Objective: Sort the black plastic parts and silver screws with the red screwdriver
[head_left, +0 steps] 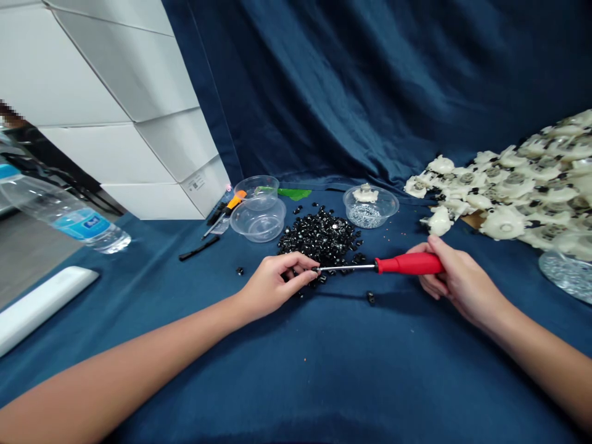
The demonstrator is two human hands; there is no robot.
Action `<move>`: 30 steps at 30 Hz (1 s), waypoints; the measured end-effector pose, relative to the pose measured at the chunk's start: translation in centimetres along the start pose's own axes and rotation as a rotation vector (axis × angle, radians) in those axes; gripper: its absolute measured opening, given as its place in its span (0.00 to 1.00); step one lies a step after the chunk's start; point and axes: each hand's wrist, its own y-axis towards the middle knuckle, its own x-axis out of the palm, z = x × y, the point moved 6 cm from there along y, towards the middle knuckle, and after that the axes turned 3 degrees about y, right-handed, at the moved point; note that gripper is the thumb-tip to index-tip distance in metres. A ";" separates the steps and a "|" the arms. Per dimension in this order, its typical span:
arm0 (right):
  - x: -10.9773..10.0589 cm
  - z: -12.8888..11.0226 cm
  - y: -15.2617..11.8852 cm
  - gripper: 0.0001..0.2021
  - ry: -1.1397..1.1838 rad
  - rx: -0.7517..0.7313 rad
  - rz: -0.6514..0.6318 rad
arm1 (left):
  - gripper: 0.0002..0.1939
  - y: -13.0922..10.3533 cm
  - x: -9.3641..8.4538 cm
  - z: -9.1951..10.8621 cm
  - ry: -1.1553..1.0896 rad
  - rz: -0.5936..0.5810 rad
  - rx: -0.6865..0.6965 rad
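Note:
My right hand (456, 277) grips the red handle of a screwdriver (409, 264), whose shaft points left. At the shaft's tip, my left hand (280, 280) pinches a small black part (316, 269), mostly covered by the fingertips. Just behind the fingers lies a heap of small black parts (319, 237), some with shiny metal in them. One loose black part (370, 297) rests on the blue cloth below the shaft. Beyond the heap stands a clear bowl of screws (370, 213) with a cream plastic piece (365, 193) in it.
Two clear bowls (258, 225) and an orange-handled tool (237, 199) are behind my left hand. Cream plastic pieces (504, 222) pile up at right, near a clear container of metal bits (568, 274). White boxes (152, 154) and a water bottle (83, 222) stand at left.

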 end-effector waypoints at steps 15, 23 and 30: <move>0.5 -0.2 -0.2 0.19 0.061 0.041 -0.055 | 0.13 0.0 -0.1 0.0 -0.002 0.022 -0.007; 0.6 -0.5 -0.3 0.22 0.119 0.090 -0.094 | 0.13 0.1 -0.3 0.0 -0.007 0.047 -0.014; 0.6 -0.8 -0.4 0.19 0.204 0.008 -0.064 | 0.13 0.1 -0.1 -0.1 -0.005 0.024 -0.001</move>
